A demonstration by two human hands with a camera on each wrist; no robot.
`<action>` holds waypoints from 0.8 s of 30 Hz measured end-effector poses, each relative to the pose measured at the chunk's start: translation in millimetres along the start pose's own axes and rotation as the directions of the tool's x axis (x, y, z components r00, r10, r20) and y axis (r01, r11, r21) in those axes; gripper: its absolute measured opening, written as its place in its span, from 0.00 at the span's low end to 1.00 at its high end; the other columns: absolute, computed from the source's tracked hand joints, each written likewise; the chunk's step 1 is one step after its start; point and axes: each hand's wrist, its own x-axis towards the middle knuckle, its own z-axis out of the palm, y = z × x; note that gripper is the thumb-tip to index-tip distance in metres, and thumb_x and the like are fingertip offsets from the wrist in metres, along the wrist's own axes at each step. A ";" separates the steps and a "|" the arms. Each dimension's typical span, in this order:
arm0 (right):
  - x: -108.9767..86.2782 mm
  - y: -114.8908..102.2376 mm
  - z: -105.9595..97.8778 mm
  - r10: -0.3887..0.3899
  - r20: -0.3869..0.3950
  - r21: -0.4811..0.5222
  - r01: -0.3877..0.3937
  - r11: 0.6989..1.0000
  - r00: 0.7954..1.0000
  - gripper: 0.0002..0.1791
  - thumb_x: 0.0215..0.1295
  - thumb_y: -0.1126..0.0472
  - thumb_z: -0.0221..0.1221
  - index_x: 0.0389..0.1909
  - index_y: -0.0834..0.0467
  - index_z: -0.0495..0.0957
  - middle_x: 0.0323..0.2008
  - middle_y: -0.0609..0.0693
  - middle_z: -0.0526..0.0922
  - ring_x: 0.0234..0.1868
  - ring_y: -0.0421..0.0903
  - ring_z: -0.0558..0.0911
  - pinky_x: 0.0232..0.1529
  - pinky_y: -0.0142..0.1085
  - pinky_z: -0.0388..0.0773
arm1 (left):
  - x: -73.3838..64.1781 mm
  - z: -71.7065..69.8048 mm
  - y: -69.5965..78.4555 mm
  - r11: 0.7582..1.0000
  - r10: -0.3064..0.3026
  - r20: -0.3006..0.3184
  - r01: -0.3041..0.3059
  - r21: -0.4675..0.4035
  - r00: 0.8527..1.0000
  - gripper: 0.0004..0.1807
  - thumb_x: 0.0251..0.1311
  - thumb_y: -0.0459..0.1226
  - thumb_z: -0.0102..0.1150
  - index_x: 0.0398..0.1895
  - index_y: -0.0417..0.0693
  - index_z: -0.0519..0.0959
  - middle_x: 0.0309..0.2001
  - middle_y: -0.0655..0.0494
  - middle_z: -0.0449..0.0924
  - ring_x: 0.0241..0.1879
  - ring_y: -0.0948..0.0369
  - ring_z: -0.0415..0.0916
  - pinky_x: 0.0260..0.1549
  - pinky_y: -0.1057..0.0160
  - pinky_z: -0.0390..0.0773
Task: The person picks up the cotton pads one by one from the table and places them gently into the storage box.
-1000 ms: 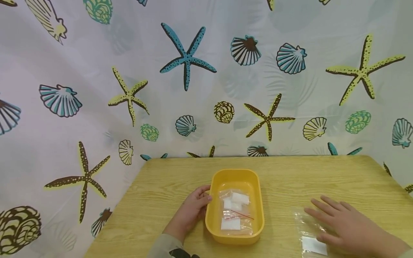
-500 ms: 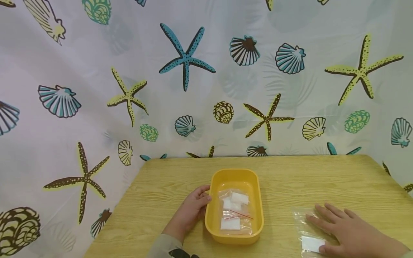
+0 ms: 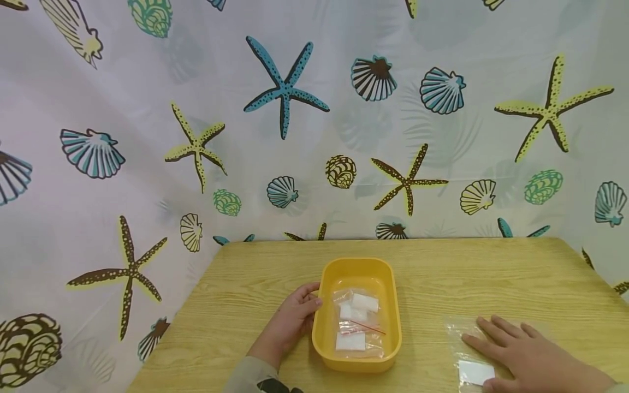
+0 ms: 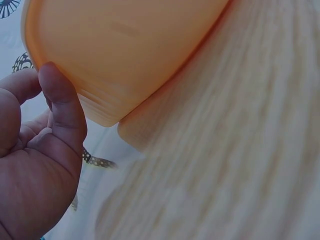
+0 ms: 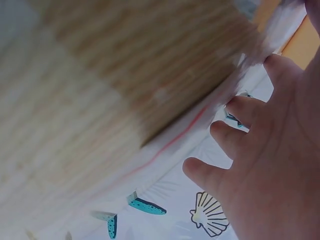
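A yellow plastic tray [image 3: 357,365] sits on the table, and my left hand [image 3: 291,319] grips its left rim between thumb and fingers. In the left wrist view, the thumb [image 4: 62,100] lies against the tray wall [image 4: 125,45]. Inside the tray lie several clear zip bags [image 3: 361,327] holding white pieces. To the right, another zip bag [image 3: 475,373] with a white rectangle lies flat. My right hand [image 3: 533,357] is spread over this bag's right part, hiding it. In the right wrist view, the bag's red zip line [image 5: 175,140] runs past the extended fingers.
The wood-grain table [image 3: 245,278] reaches back to a white curtain [image 3: 314,147] printed with starfish and shells. The curtain also hangs along the left side and the far right.
My right hand has lowered and shifted slightly toward the table's front, with its fingers still spread over the bag. The left hand and tray stay in place.
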 end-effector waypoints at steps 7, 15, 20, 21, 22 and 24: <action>1.0 -0.8 3.2 0.022 -0.005 -0.015 -0.022 1.000 1.000 0.39 0.68 0.27 0.48 0.76 0.39 0.65 0.74 0.60 0.64 0.71 0.68 0.62 0.55 0.75 0.61 | 0.1 0.7 0.2 1.000 -0.001 -0.007 0.001 0.007 1.000 0.28 0.75 0.35 0.53 0.75 0.44 0.63 0.49 0.40 0.73 0.43 0.55 0.77 0.43 0.59 0.83; 1.1 3.3 4.1 0.009 -0.046 -0.058 -0.012 0.998 0.999 0.38 0.70 0.29 0.47 0.76 0.42 0.66 0.73 0.57 0.66 0.70 0.66 0.65 0.55 0.72 0.65 | 0.2 1.3 -1.8 1.000 -0.001 -0.006 0.002 0.003 1.000 0.28 0.75 0.35 0.53 0.75 0.43 0.63 0.50 0.40 0.73 0.43 0.54 0.77 0.44 0.58 0.83; 1.0 3.5 4.4 -0.003 -0.066 -0.099 -0.004 0.995 0.998 0.38 0.71 0.29 0.46 0.75 0.45 0.67 0.72 0.56 0.68 0.69 0.65 0.67 0.55 0.70 0.68 | 0.2 1.5 -2.0 1.000 -0.008 -0.008 0.008 -0.001 1.000 0.28 0.75 0.35 0.53 0.75 0.44 0.63 0.51 0.39 0.73 0.44 0.54 0.78 0.45 0.58 0.83; 1.1 3.3 4.2 -0.004 -0.070 -0.106 -0.004 0.994 0.998 0.38 0.71 0.29 0.46 0.75 0.45 0.67 0.72 0.55 0.69 0.69 0.64 0.67 0.55 0.69 0.68 | 0.4 1.5 -1.8 1.000 -0.008 -0.007 0.008 -0.001 1.000 0.28 0.75 0.35 0.53 0.75 0.43 0.62 0.51 0.39 0.74 0.44 0.54 0.78 0.45 0.58 0.83; 1.0 3.6 4.0 -0.011 -0.076 -0.119 0.002 0.993 0.997 0.37 0.72 0.30 0.46 0.75 0.46 0.68 0.71 0.55 0.69 0.69 0.65 0.68 0.54 0.69 0.69 | 0.3 1.5 -1.4 1.000 -0.006 -0.006 0.006 -0.002 1.000 0.28 0.75 0.35 0.53 0.75 0.43 0.62 0.51 0.39 0.74 0.44 0.54 0.78 0.44 0.58 0.83; 1.3 3.9 3.3 -0.020 -0.089 -0.141 0.007 0.990 0.996 0.37 0.73 0.31 0.46 0.75 0.46 0.68 0.71 0.55 0.70 0.69 0.64 0.69 0.53 0.69 0.69 | 0.3 1.6 -0.5 1.000 -0.001 -0.005 0.001 0.000 1.000 0.29 0.74 0.35 0.53 0.75 0.43 0.62 0.50 0.40 0.74 0.43 0.55 0.78 0.43 0.59 0.83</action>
